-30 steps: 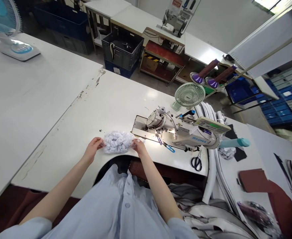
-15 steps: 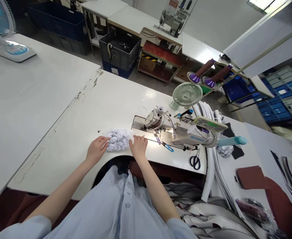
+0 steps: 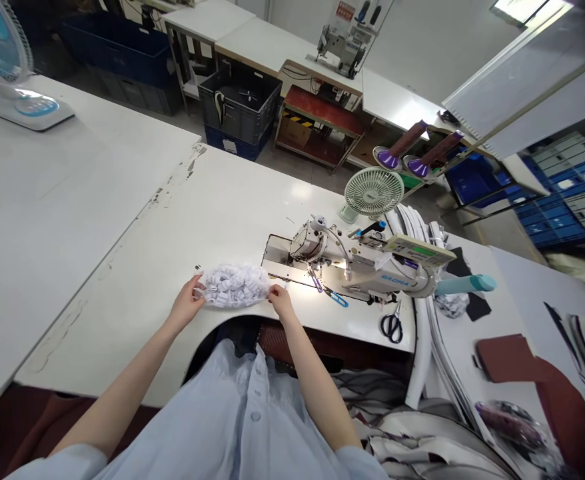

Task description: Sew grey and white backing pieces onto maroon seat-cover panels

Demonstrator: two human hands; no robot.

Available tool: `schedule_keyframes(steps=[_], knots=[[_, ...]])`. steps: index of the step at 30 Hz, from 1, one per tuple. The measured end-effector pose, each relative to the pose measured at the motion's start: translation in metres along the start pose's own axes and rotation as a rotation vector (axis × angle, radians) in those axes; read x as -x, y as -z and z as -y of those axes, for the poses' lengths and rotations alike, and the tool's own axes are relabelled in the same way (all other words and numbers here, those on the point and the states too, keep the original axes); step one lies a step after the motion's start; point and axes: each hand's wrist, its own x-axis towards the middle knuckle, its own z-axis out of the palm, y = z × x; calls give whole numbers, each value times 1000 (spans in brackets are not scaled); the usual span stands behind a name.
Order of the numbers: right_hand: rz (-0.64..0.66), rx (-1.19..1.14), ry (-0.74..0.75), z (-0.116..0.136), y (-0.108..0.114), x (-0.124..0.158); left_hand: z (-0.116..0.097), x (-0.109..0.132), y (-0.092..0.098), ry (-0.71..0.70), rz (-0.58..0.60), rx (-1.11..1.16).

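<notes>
Hands have shifted outward since the prev. frame: L hand [image 3: 187,300] and R hand [image 3: 279,299], then bent over the clear bag of white pieces [image 3: 235,287], are now at its opp. ends, and the bag lies wider btwn them. L fingers closed on film at L end; R thumb and fingers pinch R end, approx. level w/ L. Significance, in my judgement: bag now handled by its edges, contents uncovered, likely being spread or straightened. Bag pos.: on white worktable [image 3: 222,200], near front edge by the cutout, just L of sewing machine [image 3: 372,267]. Adj. to machine: purple snips [image 3: 316,281] and blue snips [image 3: 336,297]; black-handled scissors [image 3: 392,327] farther R, nr. table edge. None of these tools touched by either hand. Whether bag is open or sealed: can't tell.
</notes>
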Motion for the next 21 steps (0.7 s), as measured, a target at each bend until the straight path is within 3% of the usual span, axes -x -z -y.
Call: schedule_keyframes(steps=[5,8,11,16,21], knots=[[-160,-14,16,15,1,12,-12,6,-6,-90,20,22],[-264,78,132,33,3,12,-23,10,-9,-181,52,-33],[-252,126,196,40,3,2,-26,12,-11,-204,93,-92],[-194,5,138,26,-5,-18,-21,16,-6,-178,127,-113],[-131,-180,40,11,-25,-23,-28,10,5,-119,53,-218]])
